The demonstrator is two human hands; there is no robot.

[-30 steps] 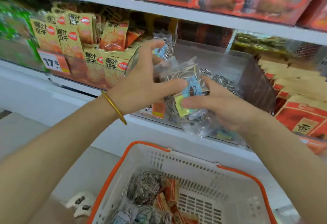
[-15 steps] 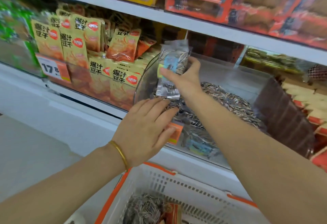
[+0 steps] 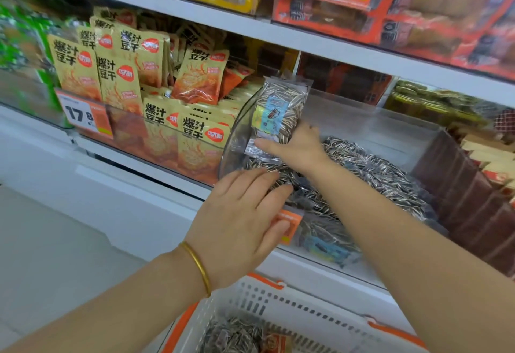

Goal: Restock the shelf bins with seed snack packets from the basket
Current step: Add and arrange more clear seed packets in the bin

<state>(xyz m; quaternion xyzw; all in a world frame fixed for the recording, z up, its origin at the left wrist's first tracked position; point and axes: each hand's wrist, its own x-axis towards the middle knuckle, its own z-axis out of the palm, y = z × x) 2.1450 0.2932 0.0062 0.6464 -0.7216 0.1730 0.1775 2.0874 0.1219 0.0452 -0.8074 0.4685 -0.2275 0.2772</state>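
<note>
right grip (image 3: 298, 148) pinches a clear film packet of striped sunflower seeds with a blue and yellow label (image 3: 278, 110), thumb across its lower seam and the fingers hidden behind it. the packet stands upright at the front left corner of the clear plastic shelf bin (image 3: 370, 127), close against the bin's curved clear side wall (image 3: 237, 132). left grip (image 3: 242, 213) is released, fingers straight and flat on the heap of matching seed packets (image 3: 370, 169) lying in the bin, near the front lip where an orange price tag (image 3: 289, 224) hangs.

the likely trouble is the standing packet. it looks held only by its bottom edge, so once let go it may tip forward over the low lip and drop toward the white plastic basket with an orange rim (image 3: 278, 297) below (or miss it altogether). the film looks glossy and the heap under it is loose and uneven, so it could also slide flat rather than face out. leaning on the curved wall, it might slip over toward the yellow tofu snack packets (image 3: 119, 79) next door. the left grip, pressing so near the lip, could shove a front packet out too. more seed packets (image 3: 231, 333) lie in the basket, so the restocking seems far from done.
</note>
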